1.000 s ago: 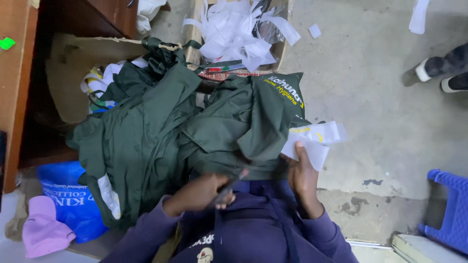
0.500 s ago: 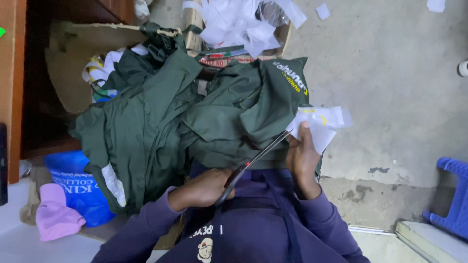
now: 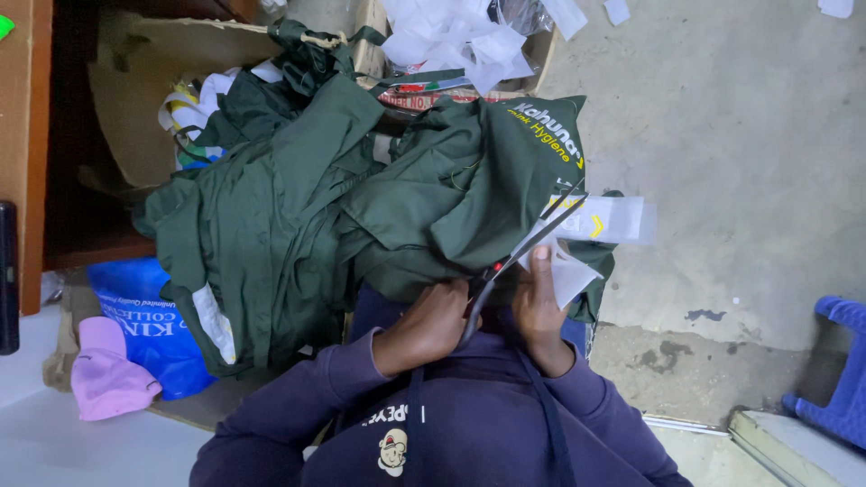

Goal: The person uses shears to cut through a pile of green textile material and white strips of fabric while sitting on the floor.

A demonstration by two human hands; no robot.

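Observation:
My left hand (image 3: 431,326) grips the handles of black scissors (image 3: 523,245). Their blades point up and to the right and reach the white strip. My right hand (image 3: 539,305) holds a white strip (image 3: 613,219) with a yellow mark, together with a white backing piece under the thumb, at the edge of a dark green garment (image 3: 469,194) with yellow lettering. The garment lies on a heap of dark green clothes (image 3: 271,225) in front of my lap.
A cardboard box (image 3: 374,54) full of white scraps (image 3: 451,36) stands behind the heap. A blue bag (image 3: 144,316) and a pink cloth (image 3: 104,370) lie at the left, beside a wooden cabinet (image 3: 27,135). At the right is a concrete floor (image 3: 740,135), with a blue stool (image 3: 843,361) in the lower right corner.
My left hand has brought the scissors up from my lap, and the blades now reach the white strip. My right hand keeps hold of the strip. The view has shifted slightly.

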